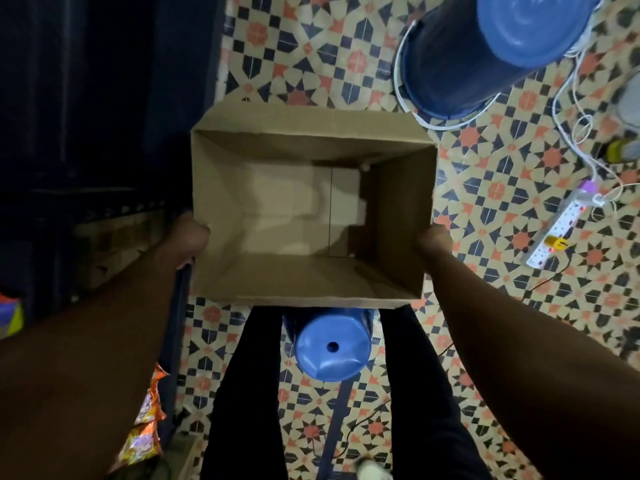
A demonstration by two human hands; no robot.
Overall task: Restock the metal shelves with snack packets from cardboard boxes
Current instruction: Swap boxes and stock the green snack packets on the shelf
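- Holding a cardboard box (311, 209) between both hands, the person stands over a patterned tile floor (346, 64); the box is open-topped and nothing shows inside it.
- Left hand (188, 237) grips the box's left wall near its near corner; right hand (433, 242) grips the right wall at a matching spot. Fingers are mostly hidden behind the cardboard — the exact curl cannot be told.
- The box lies straight ahead, its long axis running left to right, both hands equally near.
- Snack packets (145, 427), orange, show at the lower left beside dark metal shelves (86, 168) — to the left of the box.
- A small blue stool (332, 348) stands below the box; a larger blue bucket (485, 53) far right; a power strip (561, 226) with cables near it.
- Judgement: this box appears spent and wants setting aside.
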